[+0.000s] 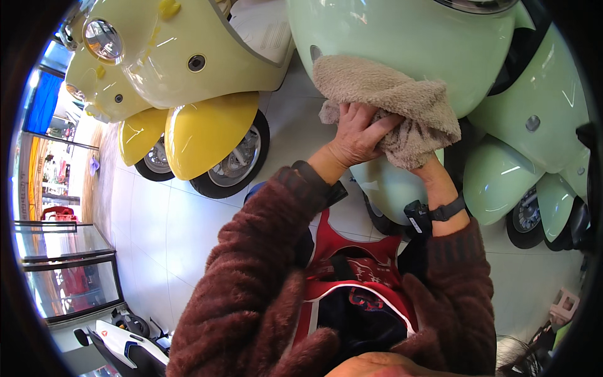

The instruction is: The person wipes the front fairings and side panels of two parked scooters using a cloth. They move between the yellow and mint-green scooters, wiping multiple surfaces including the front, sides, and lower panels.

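Note:
A beige terry towel [381, 89] lies bunched against the glossy mint-green front body panel [405, 42] of a scooter. My left hand [360, 134] presses on the lower side of the towel, fingers spread over its folds. My right hand [426, 165] is under the towel's right end; its fingers are hidden by the cloth, so its grip does not show. Below the towel, the scooter's mint-green front fender [395, 188] shows between my forearms. A small black device is strapped at each wrist.
Cream scooters [216, 61] with yellow fenders [207, 132] stand at the left. More mint-green scooters [532, 113] are close on the right. A white-and-black motorbike [136, 346] is at the lower left, near glass doors [75, 287]. Pale floor tiles [150, 212] lie between.

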Motion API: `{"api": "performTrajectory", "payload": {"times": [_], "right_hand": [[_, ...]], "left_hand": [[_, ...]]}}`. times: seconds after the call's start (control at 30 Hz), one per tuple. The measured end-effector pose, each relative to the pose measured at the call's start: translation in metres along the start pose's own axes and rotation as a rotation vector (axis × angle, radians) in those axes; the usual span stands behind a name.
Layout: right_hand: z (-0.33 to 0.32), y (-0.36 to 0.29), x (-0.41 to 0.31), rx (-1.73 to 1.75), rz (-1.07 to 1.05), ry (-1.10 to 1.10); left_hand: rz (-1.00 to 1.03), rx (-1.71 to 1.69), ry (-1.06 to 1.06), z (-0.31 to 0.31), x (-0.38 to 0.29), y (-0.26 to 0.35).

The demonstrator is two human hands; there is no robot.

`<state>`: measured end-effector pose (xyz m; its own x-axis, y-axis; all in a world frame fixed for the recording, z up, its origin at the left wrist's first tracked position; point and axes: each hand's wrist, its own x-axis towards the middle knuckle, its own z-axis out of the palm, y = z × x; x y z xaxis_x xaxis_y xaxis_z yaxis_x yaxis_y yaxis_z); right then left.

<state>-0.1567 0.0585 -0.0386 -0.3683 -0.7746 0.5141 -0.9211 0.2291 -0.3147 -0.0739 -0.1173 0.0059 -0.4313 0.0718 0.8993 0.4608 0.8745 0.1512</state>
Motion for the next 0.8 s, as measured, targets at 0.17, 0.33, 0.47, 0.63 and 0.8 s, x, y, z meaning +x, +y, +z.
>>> {"api": "performTrajectory", "payload": {"times": [0.17, 0.33, 0.47, 0.63, 0.8], "right_hand": [[-0.012, -0.015, 0.009, 0.26, 0.147, 0.021], [-0.022, -0.037, 0.025, 0.106, 0.177, -0.002], [-0.026, -0.036, 0.025, 0.233, 0.232, 0.015], [-0.032, -0.021, 0.015, 0.544, 0.51, -0.136], [-0.036, -0.027, 0.013, 0.509, 0.528, -0.161]], "left_hand": [[0.007, 0.007, -0.011, -0.006, 0.007, -0.001], [-0.055, 0.044, 0.065, -0.016, 0.022, -0.007], [-0.084, -0.031, 0.303, -0.008, 0.024, -0.028], [-0.181, 0.09, 0.142, -0.011, 0.004, -0.031], [0.058, -0.094, 0.343, -0.01, 0.018, -0.039]]}}
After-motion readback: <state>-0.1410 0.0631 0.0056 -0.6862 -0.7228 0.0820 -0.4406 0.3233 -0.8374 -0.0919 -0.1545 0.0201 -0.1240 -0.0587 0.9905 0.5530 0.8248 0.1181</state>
